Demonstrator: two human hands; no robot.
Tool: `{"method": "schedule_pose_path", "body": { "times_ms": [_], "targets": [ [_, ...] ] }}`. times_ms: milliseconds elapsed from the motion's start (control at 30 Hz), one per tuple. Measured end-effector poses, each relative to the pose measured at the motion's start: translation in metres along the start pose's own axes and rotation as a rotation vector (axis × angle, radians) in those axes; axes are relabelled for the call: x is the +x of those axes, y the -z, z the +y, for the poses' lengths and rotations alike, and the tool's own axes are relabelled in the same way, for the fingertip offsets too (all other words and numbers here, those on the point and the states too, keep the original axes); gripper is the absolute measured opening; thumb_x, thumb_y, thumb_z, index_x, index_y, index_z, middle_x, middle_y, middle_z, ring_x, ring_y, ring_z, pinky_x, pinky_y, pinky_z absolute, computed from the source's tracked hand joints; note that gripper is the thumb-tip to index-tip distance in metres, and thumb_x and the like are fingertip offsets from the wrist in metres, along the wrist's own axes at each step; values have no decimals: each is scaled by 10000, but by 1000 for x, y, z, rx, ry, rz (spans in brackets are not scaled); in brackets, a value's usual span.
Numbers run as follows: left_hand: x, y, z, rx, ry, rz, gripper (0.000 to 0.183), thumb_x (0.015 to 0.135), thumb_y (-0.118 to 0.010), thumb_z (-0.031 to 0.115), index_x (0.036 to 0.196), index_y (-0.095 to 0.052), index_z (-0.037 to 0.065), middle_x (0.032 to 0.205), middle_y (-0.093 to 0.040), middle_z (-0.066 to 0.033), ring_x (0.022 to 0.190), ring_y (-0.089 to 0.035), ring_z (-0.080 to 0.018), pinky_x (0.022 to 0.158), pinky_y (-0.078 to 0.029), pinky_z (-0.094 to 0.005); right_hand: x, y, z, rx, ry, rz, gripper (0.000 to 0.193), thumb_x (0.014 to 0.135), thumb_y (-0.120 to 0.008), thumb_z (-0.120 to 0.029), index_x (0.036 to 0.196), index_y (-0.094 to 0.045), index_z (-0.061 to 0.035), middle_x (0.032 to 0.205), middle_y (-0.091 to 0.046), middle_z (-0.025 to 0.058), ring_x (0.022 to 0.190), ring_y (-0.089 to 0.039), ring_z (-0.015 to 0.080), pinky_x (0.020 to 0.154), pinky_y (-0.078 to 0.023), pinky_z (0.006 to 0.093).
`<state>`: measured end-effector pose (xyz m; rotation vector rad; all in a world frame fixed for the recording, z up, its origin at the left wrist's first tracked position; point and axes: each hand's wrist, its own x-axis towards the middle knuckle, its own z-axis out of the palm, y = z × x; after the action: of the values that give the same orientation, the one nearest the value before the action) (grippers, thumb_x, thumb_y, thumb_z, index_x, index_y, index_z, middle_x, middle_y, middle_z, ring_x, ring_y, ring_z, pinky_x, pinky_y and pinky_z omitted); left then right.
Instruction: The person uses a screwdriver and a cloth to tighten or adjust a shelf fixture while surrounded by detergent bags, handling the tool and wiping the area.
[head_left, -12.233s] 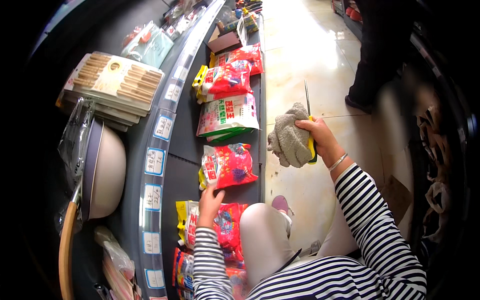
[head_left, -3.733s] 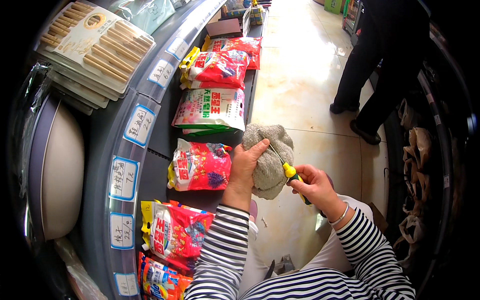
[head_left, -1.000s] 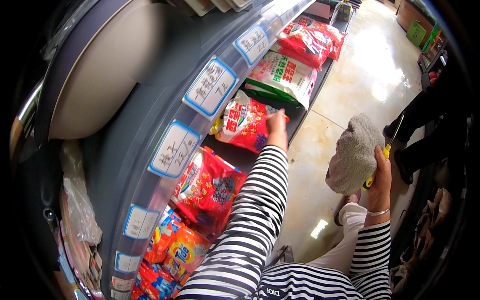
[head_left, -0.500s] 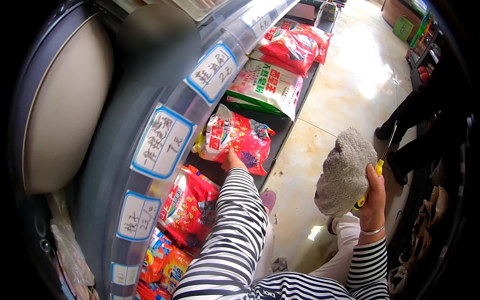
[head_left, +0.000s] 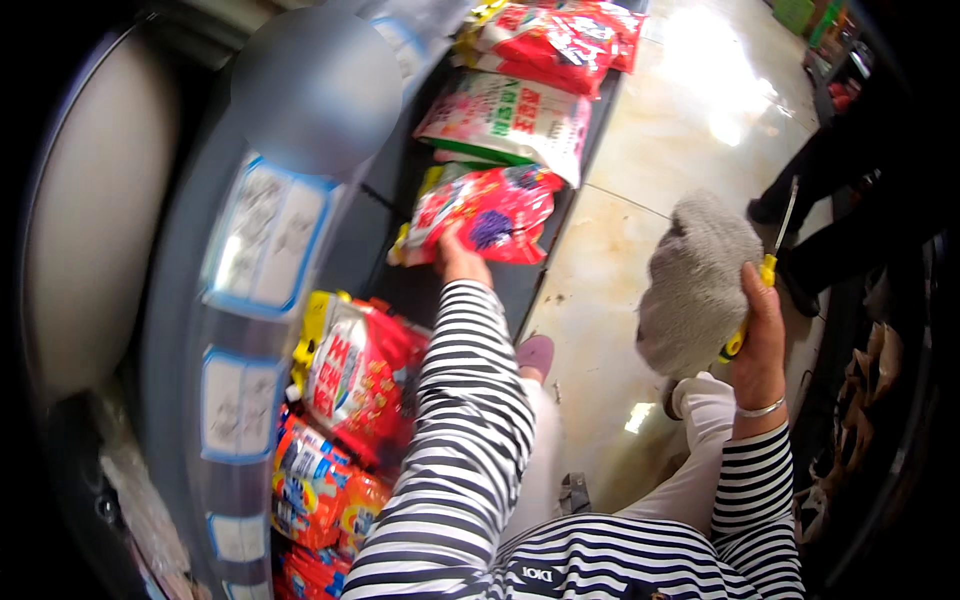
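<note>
My left hand (head_left: 462, 262) grips the near edge of a red bag of washing powder (head_left: 490, 215) on the dark lower shelf; its fingertips are hidden by the bag. Just beyond lies a white, pink and green bag (head_left: 510, 115), close against the red one. Over the aisle, my right hand (head_left: 760, 340) is closed round a yellow-and-black handle (head_left: 768, 270) with a thin metal shaft (head_left: 788, 215), perhaps a screwdriver. That same hand also holds a bunched grey fluffy cloth (head_left: 695, 280).
More red bags (head_left: 550, 45) lie farther along the shelf. Nearer are another red bag (head_left: 365, 370) and orange detergent packs (head_left: 310, 480). A clear label strip (head_left: 240, 330) edges the upper shelf at left, beside a large pan (head_left: 105, 220). Someone's dark-clothed legs (head_left: 840, 190) stand at right.
The red bag has shifted away along the shelf with my left hand, up to the white and green bag. Its gap from the nearer red bag has widened. The view has moved too.
</note>
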<state>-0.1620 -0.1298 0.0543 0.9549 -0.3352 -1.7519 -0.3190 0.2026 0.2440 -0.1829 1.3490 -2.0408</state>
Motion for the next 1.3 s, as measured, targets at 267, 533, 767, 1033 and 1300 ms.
{"method": "schedule_pose_path", "body": {
  "times_ms": [267,533,767,1033,1300],
  "targets": [
    [-161,8,111,469,-203,-450,281,907,-455,265,1179,-475,198,1314,-413,-77,1157,-449,-194,988,-365,-368,7,21,2,40,-24,-27,369,881,-557,-252,1158,-512,-13,1062,-617,89,941,-612,182,827,-479,294],
    [-209,134,241,293,-153,-72,510,741,-638,342,1135,-556,28,1090,-607,-87,982,-582,-227,881,-447,-368,-2,15,3,-43,-11,-57,316,871,-579,-261,1076,-547,-22,965,-640,70,825,-634,151,741,-501,265],
    [-154,262,241,378,-261,201,537,686,-671,20,1191,-488,33,1183,-522,-97,1055,-514,-239,916,-412,-355,4,3,23,-113,-60,-41,287,868,-587,-257,1024,-555,-19,827,-640,44,651,-622,127,578,-498,226],
    [-200,220,229,205,-243,276,403,711,-686,120,1074,-572,-11,1053,-601,-94,933,-587,-228,845,-464,-354,19,37,38,-374,-27,-98,594,752,-570,36,1315,-393,-31,921,-485,22,831,-509,143,766,-441,250],
    [-181,233,227,168,-234,312,430,712,-701,163,1081,-569,-13,1054,-599,-95,937,-584,-228,847,-460,-358,31,50,37,-556,43,-195,611,717,-582,56,1299,-408,-16,903,-505,63,827,-531,183,757,-451,271]
  ]
}}
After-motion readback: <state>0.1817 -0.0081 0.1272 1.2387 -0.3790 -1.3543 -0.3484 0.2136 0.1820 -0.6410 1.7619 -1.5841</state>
